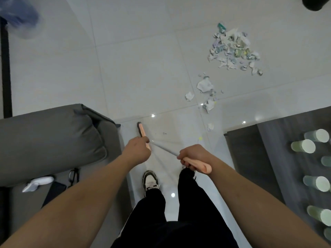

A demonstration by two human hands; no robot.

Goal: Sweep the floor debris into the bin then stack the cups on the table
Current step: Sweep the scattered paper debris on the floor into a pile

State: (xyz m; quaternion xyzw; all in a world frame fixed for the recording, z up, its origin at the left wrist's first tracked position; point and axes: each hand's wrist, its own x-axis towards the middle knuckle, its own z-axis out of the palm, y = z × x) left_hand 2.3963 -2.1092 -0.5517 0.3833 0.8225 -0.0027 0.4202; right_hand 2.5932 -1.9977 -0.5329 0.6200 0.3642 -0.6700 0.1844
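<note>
I hold the broom (143, 133) two-handed for leverage: right hand (192, 158) wrapped round the pink grip, left hand (138, 149) closed lower on the shaft, both arms extended. Debris (232, 51) lies on the floor well ahead, right. Cups (304, 145) stand unstacked along the table (250, 158) edge.

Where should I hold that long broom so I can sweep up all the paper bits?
Hold the broom as shown: right hand round the pink grip at its top end, left hand lower on the thin pole, from above. The pole slants down to the brush head, so two spaced hands probably steer best.
</note>
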